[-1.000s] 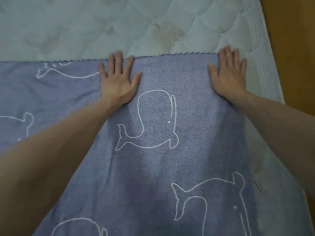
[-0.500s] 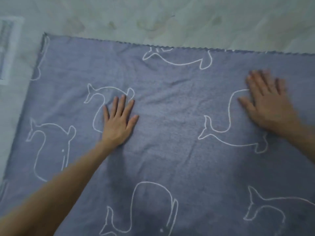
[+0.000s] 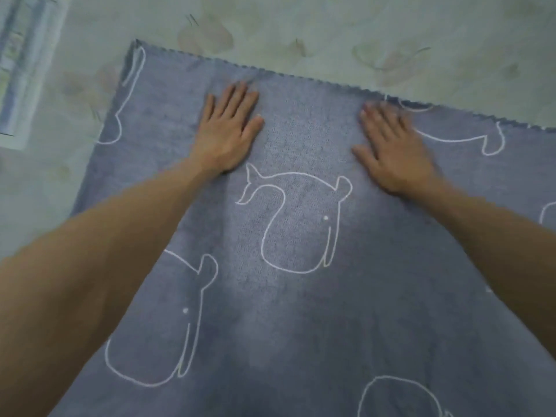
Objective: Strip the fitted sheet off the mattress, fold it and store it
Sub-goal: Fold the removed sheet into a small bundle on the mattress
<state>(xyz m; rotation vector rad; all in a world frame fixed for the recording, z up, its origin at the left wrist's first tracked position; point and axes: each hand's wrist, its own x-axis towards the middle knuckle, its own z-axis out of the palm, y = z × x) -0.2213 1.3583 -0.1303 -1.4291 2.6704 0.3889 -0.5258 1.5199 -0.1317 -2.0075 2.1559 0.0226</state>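
The blue-grey sheet (image 3: 301, 311) with white whale outlines lies spread flat on the bare quilted mattress (image 3: 331, 31). Its scalloped far edge runs from the upper left corner down to the right. My left hand (image 3: 228, 133) lies flat on the sheet just below that edge, fingers straight and together. My right hand (image 3: 394, 149) also presses flat on the sheet, slightly blurred, close to the far edge. Both forearms reach in from the bottom corners.
The mattress surface is pale, stained and quilted beyond the sheet's far and left edges. A striped mattress border or side panel (image 3: 24, 70) shows at the upper left.
Both hands have slid up the sheet toward its far edge and closer together. The view has shifted, so the sheet's left corner now sits nearer the middle.
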